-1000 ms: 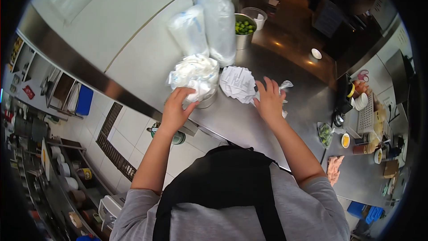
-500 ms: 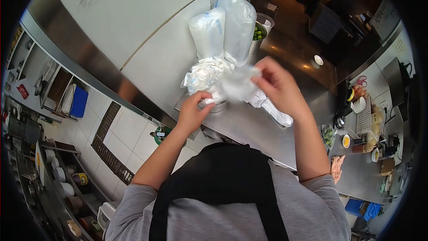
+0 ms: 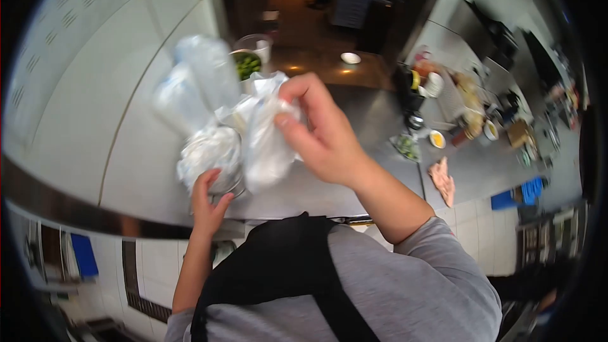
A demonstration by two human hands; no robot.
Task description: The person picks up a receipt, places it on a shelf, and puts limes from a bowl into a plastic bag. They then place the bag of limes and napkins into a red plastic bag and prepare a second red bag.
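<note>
My right hand [image 3: 323, 133] pinches a white translucent plastic bag [image 3: 263, 158] between thumb and fingers. The bag hangs down over the steel counter, blurred by motion. My left hand [image 3: 209, 206] is at the near side of a heap of crumpled plastic bags [image 3: 206, 155], thumb and fingers apart. The heap sits in a round metal container [image 3: 238, 190], whose rim shows only partly. Behind the heap, two large filled clear plastic bags [image 3: 212, 73] lean against the wall.
A metal pot of green limes [image 3: 247, 65] stands beyond the bags. A white bowl [image 3: 350, 58] sits at the counter's far end. To the right are a bag of greens [image 3: 406, 147], a bowl of yellow food [image 3: 437, 139] and a pinkish cloth [image 3: 442, 182].
My view has swung to the right, so the counter things appear further left. The bag in my right hand now hangs lengthwise. My left fingers have spread apart from their pinch.
</note>
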